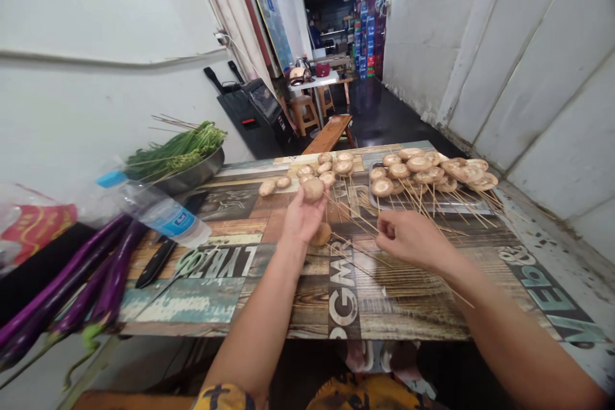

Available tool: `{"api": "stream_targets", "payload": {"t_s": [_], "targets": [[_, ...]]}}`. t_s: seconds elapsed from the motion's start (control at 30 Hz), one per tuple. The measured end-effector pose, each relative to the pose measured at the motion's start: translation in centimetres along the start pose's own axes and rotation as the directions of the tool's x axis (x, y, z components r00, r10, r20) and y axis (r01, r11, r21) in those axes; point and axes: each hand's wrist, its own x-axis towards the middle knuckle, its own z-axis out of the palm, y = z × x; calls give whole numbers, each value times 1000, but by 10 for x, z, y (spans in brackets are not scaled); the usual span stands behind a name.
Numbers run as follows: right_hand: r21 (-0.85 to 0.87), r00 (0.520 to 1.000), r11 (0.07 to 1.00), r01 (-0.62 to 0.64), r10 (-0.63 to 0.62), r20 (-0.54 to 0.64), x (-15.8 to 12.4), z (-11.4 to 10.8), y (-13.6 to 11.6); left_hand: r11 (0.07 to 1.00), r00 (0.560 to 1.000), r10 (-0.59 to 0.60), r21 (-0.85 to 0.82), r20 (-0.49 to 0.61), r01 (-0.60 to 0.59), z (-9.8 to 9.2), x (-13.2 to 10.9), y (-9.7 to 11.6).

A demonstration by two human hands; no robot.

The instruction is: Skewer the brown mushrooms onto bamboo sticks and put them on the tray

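Note:
My left hand [307,214] is closed around a brown-capped mushroom [313,189], held above the table. My right hand [408,237] pinches a thin bamboo skewer [353,213] that slants up toward this mushroom; whether its tip is inside cannot be made out. Below my left wrist another mushroom [321,234] lies on the table, by some loose skewers. Beyond my left hand are several mushrooms [344,165], some with skewers in them. Beyond my right hand, a metal tray [461,206] bears a pile of skewered mushrooms [427,170].
On the left are a water bottle [163,214], a black-handled knife [156,262], purple eggplants [113,275] and a metal bowl [196,170] of greens [177,150]. A wooden bench [329,134] stands past the patterned table [298,307]. A black speaker-like box [257,115] leans near the wall.

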Motion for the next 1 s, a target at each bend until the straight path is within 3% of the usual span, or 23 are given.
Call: {"api": "stream_targets", "payload": {"t_s": [0.13,0.27,0.37,0.43,0.57,0.63,0.7,0.8,0.9,1.0], "targets": [[115,980,992,59,-36,-198,-1,20,-10,999,999,-16,35,31,15,-2,0,-5],[79,952,996,37,-12,-305,1,34,-14,990,992,-84,123,96,72,0,-5,-12],[-39,959,995,-97,83,-271,6,35,-13,971,972,-189,177,141,162,3,-10,-8],[-169,972,974,-150,114,-204,9,35,-11,975,976,-187,143,109,171,4,-10,1],[-358,997,931,-63,71,8,16,43,-11,997,997,-63,40,-46,65,0,-3,13],[-371,999,928,-38,46,13,19,48,-12,994,996,-80,67,-50,84,-1,-1,7],[-333,996,942,-42,15,-83,20,51,-13,988,995,-98,124,0,97,-1,-2,-6],[-141,972,990,-15,-19,-233,19,54,-14,983,995,-59,176,83,44,0,-5,-25],[101,975,994,31,-8,-220,18,58,-14,988,993,-25,151,116,8,0,-7,-30],[218,981,975,47,-3,-196,17,65,-13,996,991,-25,85,133,14,-1,-6,-26]]}}
